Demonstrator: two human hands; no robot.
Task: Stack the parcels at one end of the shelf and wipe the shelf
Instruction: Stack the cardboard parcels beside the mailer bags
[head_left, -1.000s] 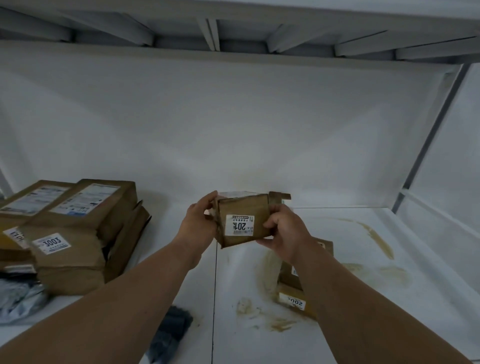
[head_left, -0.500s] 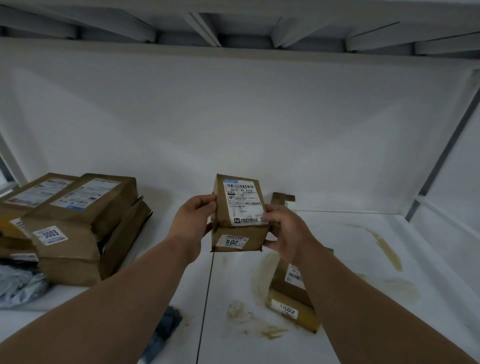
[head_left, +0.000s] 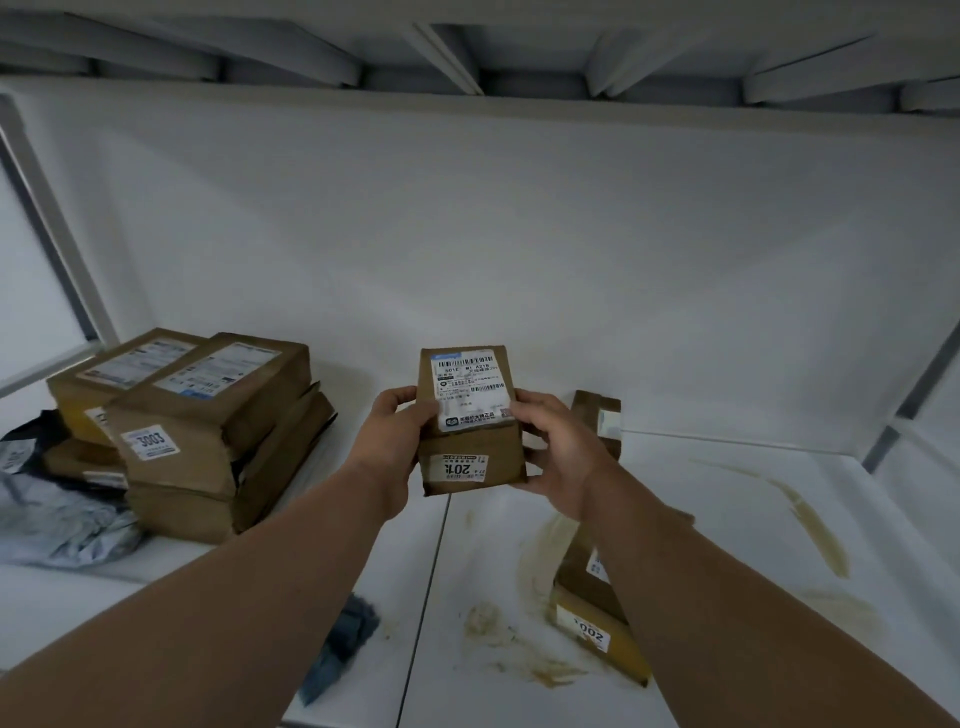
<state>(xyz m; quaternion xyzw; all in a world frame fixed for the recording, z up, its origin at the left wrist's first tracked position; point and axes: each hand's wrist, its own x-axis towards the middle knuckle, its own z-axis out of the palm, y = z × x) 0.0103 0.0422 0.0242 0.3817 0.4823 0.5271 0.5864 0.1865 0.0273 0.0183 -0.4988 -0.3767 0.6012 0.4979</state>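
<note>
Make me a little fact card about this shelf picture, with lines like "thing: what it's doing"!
held parcel: brown box, gripped by both hands above the shelf
left hand: grips its left side
right hand: grips its right side
parcel stack: at the shelf's left end
parcel 2002: on the shelf, under the right arm
shelf: white, brown stains
dark cloth: near the front edge

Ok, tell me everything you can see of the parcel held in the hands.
The held parcel is a small brown cardboard box, held level above the white shelf near its middle. A white shipping label with barcodes covers its top; a small white sticker on the near side reads roughly 201, upside down. The left hand grips its left side, and the right hand its right side and lower corner. Nothing else touches it.
</note>
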